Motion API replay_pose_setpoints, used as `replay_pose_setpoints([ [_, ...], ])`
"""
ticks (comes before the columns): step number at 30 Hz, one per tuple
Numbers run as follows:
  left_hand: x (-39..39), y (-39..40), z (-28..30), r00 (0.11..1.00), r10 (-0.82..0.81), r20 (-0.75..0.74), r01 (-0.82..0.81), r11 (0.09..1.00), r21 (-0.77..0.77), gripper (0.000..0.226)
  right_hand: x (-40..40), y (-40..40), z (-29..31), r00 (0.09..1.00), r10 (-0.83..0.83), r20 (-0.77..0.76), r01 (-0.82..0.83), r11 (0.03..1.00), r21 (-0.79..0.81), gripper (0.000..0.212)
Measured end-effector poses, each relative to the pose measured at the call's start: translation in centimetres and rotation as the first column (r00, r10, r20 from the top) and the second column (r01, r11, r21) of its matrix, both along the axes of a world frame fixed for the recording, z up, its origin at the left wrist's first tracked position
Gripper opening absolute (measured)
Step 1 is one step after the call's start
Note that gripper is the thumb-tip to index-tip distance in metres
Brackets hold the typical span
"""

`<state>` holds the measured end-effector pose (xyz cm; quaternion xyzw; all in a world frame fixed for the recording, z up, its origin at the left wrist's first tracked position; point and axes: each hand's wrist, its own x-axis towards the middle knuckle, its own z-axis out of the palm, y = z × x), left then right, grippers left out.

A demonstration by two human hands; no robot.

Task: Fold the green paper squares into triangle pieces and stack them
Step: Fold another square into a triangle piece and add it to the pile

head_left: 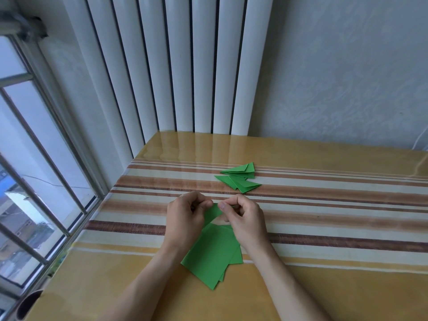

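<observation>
- Far left there's a window (34, 158) with metal bars, rooftops and buildings outside.
- Next along, a white ribbed radiator (176, 66) stands against the wall right behind the table.
- The table (324, 286) has a glossy yellow cloth with brown and cream stripes across the middle.
- Left hand (185, 216) has its fingers curled in, pinching the left side of a green paper piece (214, 213) held just above the table.
- Under both wrists sits a loose stack of green paper squares (212, 256), fanned a bit, flat on the cloth.
- Right hand (245, 218) is curled the same way, fingertips clamped on the right edge of that same piece. Can't really make out the fold itself, the fingers cover it.
- Further back, a little right of the hands, the folded green triangles (239, 178) lie in a messy overlapping pile on the stripes.
- Patterned pale wallpaper (347, 77) fills the right side.
</observation>
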<state>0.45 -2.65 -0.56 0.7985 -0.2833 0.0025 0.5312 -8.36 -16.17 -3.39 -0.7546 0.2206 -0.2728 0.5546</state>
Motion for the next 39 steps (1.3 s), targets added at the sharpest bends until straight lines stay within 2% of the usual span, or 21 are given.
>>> replay_pose_setpoints([
  [6, 0.2, 0.2, -0.1, 0.984, -0.028, -0.175, 0.014, 0.997, -0.08, 0.023, -0.4, -0.3, 1.0, 0.994, 0.027, 0.109, -0.046, 0.984, 0.175, 0.013],
  [11, 0.5, 0.5, -0.2, 0.937, -0.13, -0.323, 0.05, 0.969, -0.243, 0.013, -0.4, 0.2, 1.1, 0.984, 0.164, 0.066, -0.17, 0.98, 0.104, 0.023],
  [14, 0.3, 0.5, -0.1, 0.942, -0.161, -0.294, 0.1, 0.973, -0.21, 0.014, -0.2, 0.1, 0.8, 0.993, 0.089, 0.075, -0.094, 0.993, 0.066, 0.022],
  [17, -0.2, 0.4, 0.2, 0.938, -0.212, -0.272, 0.193, 0.977, -0.095, 0.017, -0.2, -0.1, 0.6, 0.993, -0.004, 0.121, -0.014, 0.99, 0.143, 0.029],
  [19, -0.3, 0.3, 0.2, 0.922, -0.259, -0.287, 0.262, 0.965, -0.027, 0.019, -0.3, -0.3, 0.5, 0.991, -0.004, 0.133, -0.016, 0.988, 0.151, 0.037],
  [23, -0.3, 0.4, 0.3, 0.909, -0.297, -0.293, 0.319, 0.947, 0.03, 0.019, -0.2, -0.4, 0.6, 0.99, 0.045, 0.13, -0.056, 0.995, 0.085, 0.031],
  [27, 0.0, 0.6, 0.2, 0.909, -0.264, -0.324, 0.27, 0.963, -0.026, 0.018, 0.0, -0.4, 0.4, 0.995, 0.048, 0.084, -0.053, 0.996, 0.067, 0.019],
  [30, 0.3, 0.5, -0.2, 0.932, -0.236, -0.276, 0.238, 0.971, -0.028, 0.018, 0.0, -0.6, 0.2, 0.997, 0.055, 0.052, -0.057, 0.998, 0.025, 0.014],
  [33, 0.3, 0.4, -0.1, 0.941, -0.227, -0.249, 0.205, 0.972, -0.111, 0.009, -0.1, -0.3, 0.2, 0.992, 0.125, 0.014, -0.124, 0.991, -0.057, 0.015],
  [36, 0.9, 0.6, -0.4, 0.958, -0.201, -0.202, 0.169, 0.971, -0.168, 0.019, -0.3, 0.1, 0.2, 0.98, 0.194, -0.035, -0.197, 0.972, -0.129, 0.015],
  [39, 1.3, 0.7, -0.7, 0.955, -0.2, -0.22, 0.16, 0.969, -0.189, 0.015, -0.2, 0.0, 0.1, 0.98, 0.193, -0.048, -0.198, 0.969, -0.145, 0.013],
])
